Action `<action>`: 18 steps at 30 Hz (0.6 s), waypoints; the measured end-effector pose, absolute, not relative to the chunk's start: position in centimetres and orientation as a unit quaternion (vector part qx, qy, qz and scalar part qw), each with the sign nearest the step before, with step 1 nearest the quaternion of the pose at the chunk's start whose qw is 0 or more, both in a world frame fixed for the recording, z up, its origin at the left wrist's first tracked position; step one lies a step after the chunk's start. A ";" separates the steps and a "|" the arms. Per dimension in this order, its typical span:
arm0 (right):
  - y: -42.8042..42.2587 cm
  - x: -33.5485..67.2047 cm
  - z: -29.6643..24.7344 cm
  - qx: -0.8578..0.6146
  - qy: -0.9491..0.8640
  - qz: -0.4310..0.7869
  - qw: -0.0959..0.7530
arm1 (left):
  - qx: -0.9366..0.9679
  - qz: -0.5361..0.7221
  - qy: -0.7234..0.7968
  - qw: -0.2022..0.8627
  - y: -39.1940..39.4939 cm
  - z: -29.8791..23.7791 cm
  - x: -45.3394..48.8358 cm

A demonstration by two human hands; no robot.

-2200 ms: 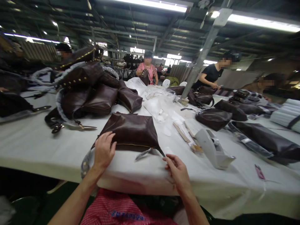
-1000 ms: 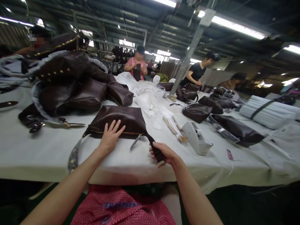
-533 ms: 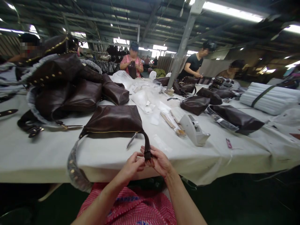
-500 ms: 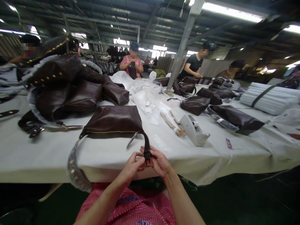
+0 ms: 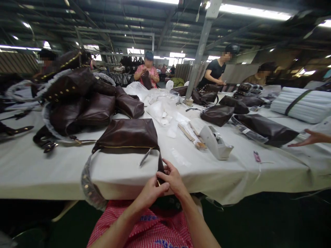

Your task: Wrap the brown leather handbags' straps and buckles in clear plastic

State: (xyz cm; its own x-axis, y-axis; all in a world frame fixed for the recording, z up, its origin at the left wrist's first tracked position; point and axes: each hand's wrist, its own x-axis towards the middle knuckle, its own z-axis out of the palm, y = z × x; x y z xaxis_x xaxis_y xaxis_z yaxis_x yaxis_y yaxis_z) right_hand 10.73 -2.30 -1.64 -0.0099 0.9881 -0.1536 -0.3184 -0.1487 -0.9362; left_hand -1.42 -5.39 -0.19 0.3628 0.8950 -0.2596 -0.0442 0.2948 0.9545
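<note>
A dark brown leather bag (image 5: 128, 134) lies flat on the white table (image 5: 38, 165) in front of me, its gold zipper edge toward me. Its dark strap (image 5: 160, 165) runs off the right corner down to the table's front edge. My left hand (image 5: 151, 193) and my right hand (image 5: 173, 177) meet there, both closed on the strap's end. The strap's other part, wrapped in clear plastic with studs (image 5: 89, 182), loops off the left corner and hangs over the edge.
A heap of brown bags (image 5: 80, 100) sits at the left. A white tape dispenser (image 5: 216, 143), plastic sheets (image 5: 161, 108) and more bags (image 5: 263, 127) lie to the right. Another person's hand (image 5: 311, 138) reaches in at the far right. Several people work beyond the table.
My left hand left the bag and joined my right hand on the strap end; both have since dropped slightly toward the table edge. Another person's hand has come in at the right.
</note>
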 end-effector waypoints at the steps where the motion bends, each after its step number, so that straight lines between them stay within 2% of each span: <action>1: -2.2 10.7 -1.8 -0.470 -0.377 0.590 0.537 | 0.466 0.348 0.431 0.690 -5.5 0.0 -1.2; 7: -2.8 11.6 -2.3 -0.507 -0.343 0.586 0.530 | 0.406 0.319 0.419 0.747 -6.0 -1.2 -1.7; 13: -2.9 11.2 -3.2 -0.517 -0.455 0.523 0.503 | 0.542 0.346 0.467 0.607 -4.9 -5.0 -2.9; 18: -2.9 11.8 -1.8 -0.548 -0.564 0.445 0.429 | 0.612 0.326 0.435 0.574 -4.7 -4.8 -3.7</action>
State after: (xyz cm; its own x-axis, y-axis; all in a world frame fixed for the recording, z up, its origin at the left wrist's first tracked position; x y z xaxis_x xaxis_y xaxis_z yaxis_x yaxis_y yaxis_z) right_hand 11.80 -2.85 -1.77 -0.0309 0.9995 -0.0042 0.2364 0.0032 -0.9716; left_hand -3.66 -4.67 -4.84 0.4092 0.9070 -0.0996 0.1578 0.0372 0.9868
